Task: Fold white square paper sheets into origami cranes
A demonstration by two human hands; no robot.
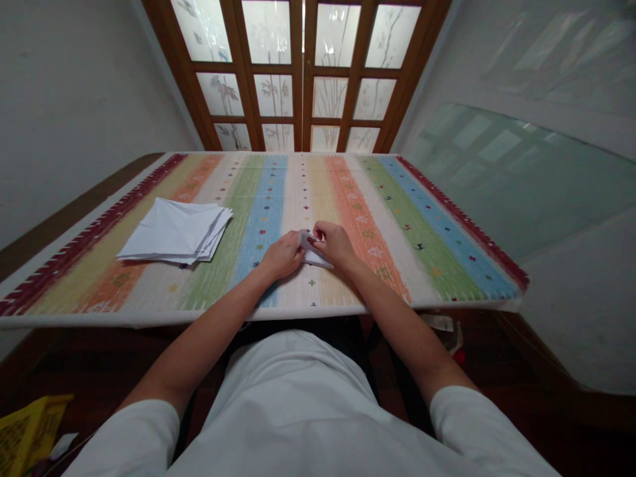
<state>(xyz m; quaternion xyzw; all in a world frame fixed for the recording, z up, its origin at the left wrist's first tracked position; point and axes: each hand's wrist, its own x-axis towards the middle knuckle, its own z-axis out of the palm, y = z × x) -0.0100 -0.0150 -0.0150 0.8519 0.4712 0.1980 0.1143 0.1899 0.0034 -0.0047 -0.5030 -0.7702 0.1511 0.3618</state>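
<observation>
Close to the table's front edge, a small folded sheet of white paper point(316, 257) lies between my two hands. My left hand point(285, 254) grips its left side, fingers closed on the paper. From the right, my right hand point(334, 241) pinches the paper's upper edge with thumb and fingertips. Part of the paper is hidden under the fingers, so the exact shape of its folds cannot be made out. Off to the left rests a loose stack of white paper sheets point(171, 230), apart from both hands.
A striped, patterned cloth point(368, 199) covers the table. Beyond its far edge stand wooden doors with glass panes point(303, 79). A glass panel point(517, 172) leans at the right wall. On the floor at lower left is a yellow plastic crate point(32, 434).
</observation>
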